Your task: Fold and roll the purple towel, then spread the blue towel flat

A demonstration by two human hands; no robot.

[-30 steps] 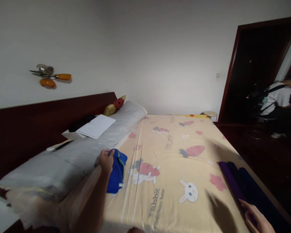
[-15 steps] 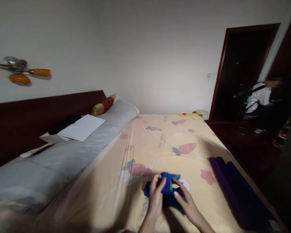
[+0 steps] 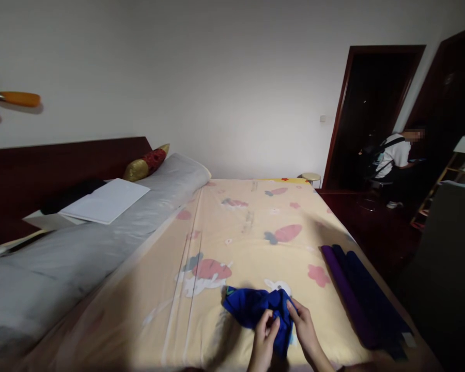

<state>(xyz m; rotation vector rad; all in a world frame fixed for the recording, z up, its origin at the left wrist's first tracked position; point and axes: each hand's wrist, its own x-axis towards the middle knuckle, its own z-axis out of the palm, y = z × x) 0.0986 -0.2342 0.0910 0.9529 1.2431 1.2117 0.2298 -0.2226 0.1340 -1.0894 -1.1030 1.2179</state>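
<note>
Bed (image 3: 256,227), cream sheet with carrot and rabbit print. At 6 o'clock: blue garment (image 3: 256,309), crumpled, lying on the sheet; left hand (image 3: 264,338) and right hand (image 3: 304,325) both pinching its near edge, fingers closed on the cloth. At 4 o'clock: folded dark purple and navy cloths (image 3: 362,297) along the bed edge, well apart from the garment. At 9 o'clock: grey bolster (image 3: 101,243) bearing white paper (image 3: 104,200). At 2 o'clock: a person (image 3: 391,157) seated by a dark doorway.
</note>
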